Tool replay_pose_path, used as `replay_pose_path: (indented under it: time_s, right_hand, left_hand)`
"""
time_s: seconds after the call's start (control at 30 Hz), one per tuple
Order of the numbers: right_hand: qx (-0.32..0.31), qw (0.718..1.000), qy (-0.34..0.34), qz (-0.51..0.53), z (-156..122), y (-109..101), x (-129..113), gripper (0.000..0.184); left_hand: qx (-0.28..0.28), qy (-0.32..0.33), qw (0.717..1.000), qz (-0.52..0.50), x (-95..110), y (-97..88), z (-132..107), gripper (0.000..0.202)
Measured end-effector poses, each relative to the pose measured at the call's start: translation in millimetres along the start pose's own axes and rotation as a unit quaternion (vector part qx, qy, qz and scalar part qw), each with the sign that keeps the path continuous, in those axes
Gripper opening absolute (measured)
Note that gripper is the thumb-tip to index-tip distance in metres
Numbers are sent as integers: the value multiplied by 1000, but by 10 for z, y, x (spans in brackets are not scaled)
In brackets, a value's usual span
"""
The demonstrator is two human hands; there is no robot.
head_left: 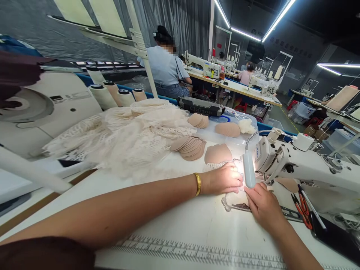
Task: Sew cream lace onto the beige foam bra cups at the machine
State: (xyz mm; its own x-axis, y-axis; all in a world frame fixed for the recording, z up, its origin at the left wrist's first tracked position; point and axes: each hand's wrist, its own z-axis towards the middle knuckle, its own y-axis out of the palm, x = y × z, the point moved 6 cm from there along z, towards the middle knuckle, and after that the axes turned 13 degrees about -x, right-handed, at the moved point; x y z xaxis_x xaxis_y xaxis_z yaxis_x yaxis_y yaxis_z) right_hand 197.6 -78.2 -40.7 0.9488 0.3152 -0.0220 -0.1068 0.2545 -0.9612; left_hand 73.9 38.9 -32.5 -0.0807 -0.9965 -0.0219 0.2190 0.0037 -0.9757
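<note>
My left hand [223,179], with a gold bangle at the wrist, lies on a small lace-edged fabric piece [233,200] beside the needle of a white sewing machine [295,165]; its fingers are curled down, pressing the piece. My right hand [263,206] rests on the near side of the same piece, fingers pressed on it. A small lamp [249,173] on a flexible neck lights the spot between both hands. Most of the piece is hidden under the hands and glare.
A heap of cream lace [126,137] lies to the left, with stacks of beige pads [191,147] and a clear plastic bin [247,138] behind. Red-handled snips [302,206] lie at the right. Thread cones [112,92] stand at back left. Other people sit at machines farther back.
</note>
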Motion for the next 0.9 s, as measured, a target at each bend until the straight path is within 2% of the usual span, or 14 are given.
replay_pose_path:
  time_s: [0.13,0.3,0.5,0.67,0.77,0.9]
  right_hand:
    - [-1,1000,5,1,5,16,11,23]
    - [-5,1000,6,-2,-6,30,7,24]
    - [-18,1000,-4,-9,-16,25,-14,24]
    - [-12,1000,-1,-6,-6,6,-21,26]
    - [-10,1000,11,2,2,6,-19,26]
    - [-7,1000,14,4,-2,25,3,26]
  left_hand:
    - [3,44,998,-40,-33,30,13,20]
    - [15,54,996,-71,-47,16,12,15]
    - [15,43,995,-94,-21,-58,13,10]
    - [-16,12,993,-119,-63,-71,40,16]
    - [-28,-11,994,-105,-91,-70,55,23]
    - [-16,-38,997,-66,-114,-73,76,25]
